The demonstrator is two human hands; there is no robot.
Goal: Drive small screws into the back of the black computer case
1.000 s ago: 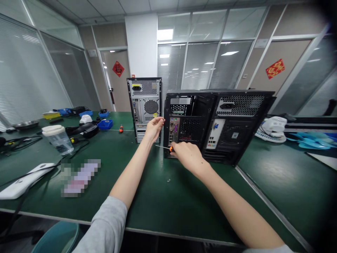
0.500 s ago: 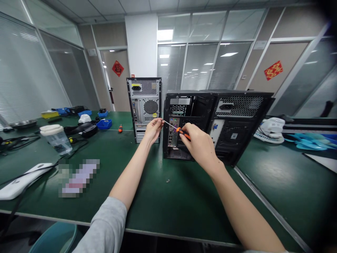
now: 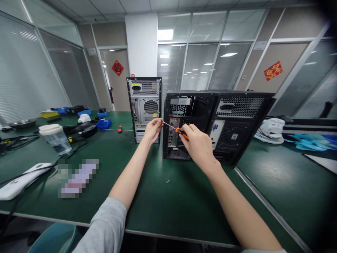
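My right hand is closed round the orange and black handle of a screwdriver. Its thin shaft points left, across the front of a black computer case with a port panel. At the shaft's far end, my left hand pinches the tip between thumb and fingers. Whether a small screw sits in that pinch is too small to tell. Just behind my left hand stands a second computer tower, upright with its back towards me. A third black case adjoins the first on the right.
A tiny metal piece lies on the green table before me. To the left are a lidded cup, a white power strip, cables, blue trays and a small orange and black screwdriver. A teal bin stands below the edge.
My right hand has turned slightly about the screwdriver's handle and its forearm has shifted a little left. The left hand stays at the tip.
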